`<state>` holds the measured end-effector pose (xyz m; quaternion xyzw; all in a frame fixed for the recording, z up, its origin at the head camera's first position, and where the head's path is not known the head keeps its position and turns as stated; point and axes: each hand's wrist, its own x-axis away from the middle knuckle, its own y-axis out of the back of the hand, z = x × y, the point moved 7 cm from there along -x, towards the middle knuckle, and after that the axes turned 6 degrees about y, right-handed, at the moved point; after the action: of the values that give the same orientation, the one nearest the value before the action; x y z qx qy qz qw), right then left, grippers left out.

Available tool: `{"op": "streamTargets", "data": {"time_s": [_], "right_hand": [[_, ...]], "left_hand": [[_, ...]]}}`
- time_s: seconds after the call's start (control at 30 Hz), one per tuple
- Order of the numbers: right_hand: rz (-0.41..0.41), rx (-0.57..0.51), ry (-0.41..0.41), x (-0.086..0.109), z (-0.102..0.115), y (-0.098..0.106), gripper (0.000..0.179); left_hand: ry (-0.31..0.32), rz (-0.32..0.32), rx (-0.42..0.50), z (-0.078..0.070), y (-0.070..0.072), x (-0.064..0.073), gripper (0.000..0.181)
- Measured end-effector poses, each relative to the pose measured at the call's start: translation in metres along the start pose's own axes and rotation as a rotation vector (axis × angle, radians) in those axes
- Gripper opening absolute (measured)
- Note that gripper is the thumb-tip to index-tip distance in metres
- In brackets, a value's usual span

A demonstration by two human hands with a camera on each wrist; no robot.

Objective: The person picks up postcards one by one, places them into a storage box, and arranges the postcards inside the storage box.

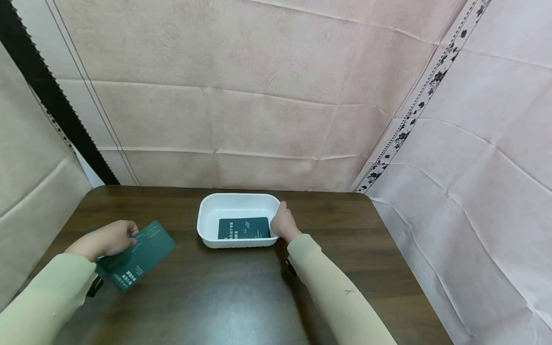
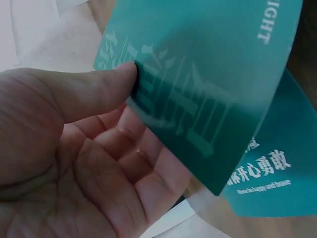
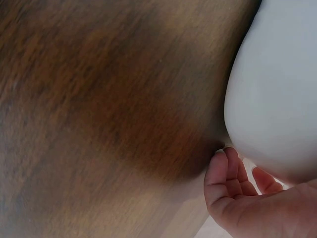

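At the left of the table, my left hand [image 1: 105, 238] pinches a dark green printed card [image 1: 144, 254] between thumb and fingers. In the left wrist view, the thumb lies on the face of this card [image 2: 198, 74], and a second green card [image 2: 275, 173] with white lettering shows behind it. A white rectangular plastic tray [image 1: 239, 243] stands at the middle of the table's far part. Inside it lies a green card [image 1: 243, 228] near the front wall. My right hand [image 1: 284, 224] grips the tray's right end; its curled fingers [image 3: 218, 171] show beside the tray's outer wall [image 3: 277, 89].
The dark brown wooden table [image 1: 207, 297] has rounded far corners. Pale creased cloth [image 1: 258, 120] hangs behind it, with more cloth [image 1: 483, 215] on the right and left sides. A bit of green [image 1: 92, 230] shows behind the left hand.
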<state>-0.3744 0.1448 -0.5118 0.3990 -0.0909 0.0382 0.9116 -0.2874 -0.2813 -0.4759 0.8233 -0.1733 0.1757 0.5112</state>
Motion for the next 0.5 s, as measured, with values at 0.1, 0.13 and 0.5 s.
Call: {"op": "streamTargets", "data": {"time_s": [0.1, 0.13, 0.5], "right_hand": [[0.002, -0.010, -0.006, 0.000, 0.000, 0.001, 0.071], [0.004, -0.014, -0.009, 0.000, 0.000, 0.001, 0.071], [0.014, -0.041, -0.010, 0.003, 0.002, 0.002, 0.073]], "left_hand": [[-0.019, -0.002, 0.021, -0.005, 0.003, 0.001, 0.010], [-0.028, -0.009, 0.026, -0.007, 0.005, 0.001, 0.009], [-0.100, -0.229, -0.003, -0.028, 0.038, 0.008, 0.022]]}}
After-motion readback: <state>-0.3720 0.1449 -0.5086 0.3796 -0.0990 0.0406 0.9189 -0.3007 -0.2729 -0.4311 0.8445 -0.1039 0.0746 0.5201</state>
